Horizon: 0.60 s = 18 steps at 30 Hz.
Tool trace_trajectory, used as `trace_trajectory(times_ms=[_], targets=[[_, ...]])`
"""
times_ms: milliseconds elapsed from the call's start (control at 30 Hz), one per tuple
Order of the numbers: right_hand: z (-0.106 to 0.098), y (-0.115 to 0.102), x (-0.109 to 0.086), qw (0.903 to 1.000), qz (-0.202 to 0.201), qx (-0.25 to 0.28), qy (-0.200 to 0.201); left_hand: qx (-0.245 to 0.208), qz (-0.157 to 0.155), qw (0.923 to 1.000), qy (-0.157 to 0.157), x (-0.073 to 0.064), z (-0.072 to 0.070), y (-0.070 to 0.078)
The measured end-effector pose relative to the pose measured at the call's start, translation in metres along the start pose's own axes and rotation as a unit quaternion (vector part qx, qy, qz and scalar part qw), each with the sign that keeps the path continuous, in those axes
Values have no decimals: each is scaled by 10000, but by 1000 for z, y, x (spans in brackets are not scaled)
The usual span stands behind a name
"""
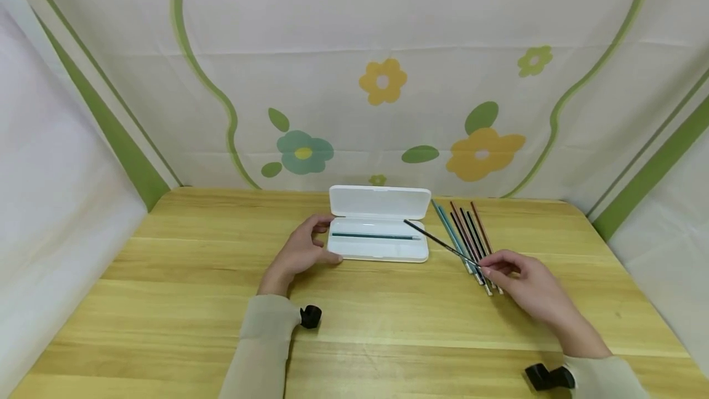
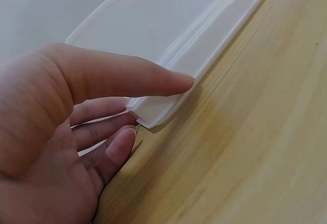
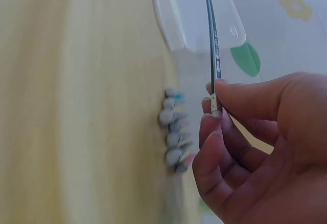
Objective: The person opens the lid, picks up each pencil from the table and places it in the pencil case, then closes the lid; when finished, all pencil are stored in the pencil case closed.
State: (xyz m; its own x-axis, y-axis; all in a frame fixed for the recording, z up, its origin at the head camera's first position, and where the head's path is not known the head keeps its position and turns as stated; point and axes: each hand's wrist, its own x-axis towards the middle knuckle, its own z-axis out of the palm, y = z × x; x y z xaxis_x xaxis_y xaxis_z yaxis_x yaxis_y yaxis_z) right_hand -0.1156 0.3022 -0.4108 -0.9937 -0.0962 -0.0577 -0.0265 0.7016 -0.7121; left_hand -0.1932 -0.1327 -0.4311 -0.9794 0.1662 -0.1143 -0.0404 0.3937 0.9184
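Note:
A white pencil case (image 1: 382, 258) lies with its lid raised at the back, and one dark green pencil (image 1: 376, 236) rests lengthwise inside. My left hand (image 1: 301, 248) grips the case's left end; in the left wrist view the thumb lies along the front wall and the fingers are at the end. Between thumb and fingers my right hand (image 1: 532, 282) pinches a dark pencil (image 3: 212, 40) near its eraser end, the other end pointing toward the case. Under and beside that hand lie several pencils (image 1: 455, 236), blue, dark and reddish, in a loose bundle.
The wooden table (image 1: 354, 331) reaches back to a hanging cloth (image 1: 310, 91) printed with flowers, just behind the raised lid. More pale cloth (image 1: 66, 189) borders the left side. A black wrist device (image 1: 311, 316) sits at the left sleeve.

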Motion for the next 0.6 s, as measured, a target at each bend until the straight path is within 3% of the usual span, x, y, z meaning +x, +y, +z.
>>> trace_trajectory(times_ms=[300,600], targets=[[15,-40,36,9973,-698,-198,62,-29,-11,10000,5,0,0,1],[29,-56,66,9933,-1035,-439,284,-102,-38,9999,48,0,1,2]])
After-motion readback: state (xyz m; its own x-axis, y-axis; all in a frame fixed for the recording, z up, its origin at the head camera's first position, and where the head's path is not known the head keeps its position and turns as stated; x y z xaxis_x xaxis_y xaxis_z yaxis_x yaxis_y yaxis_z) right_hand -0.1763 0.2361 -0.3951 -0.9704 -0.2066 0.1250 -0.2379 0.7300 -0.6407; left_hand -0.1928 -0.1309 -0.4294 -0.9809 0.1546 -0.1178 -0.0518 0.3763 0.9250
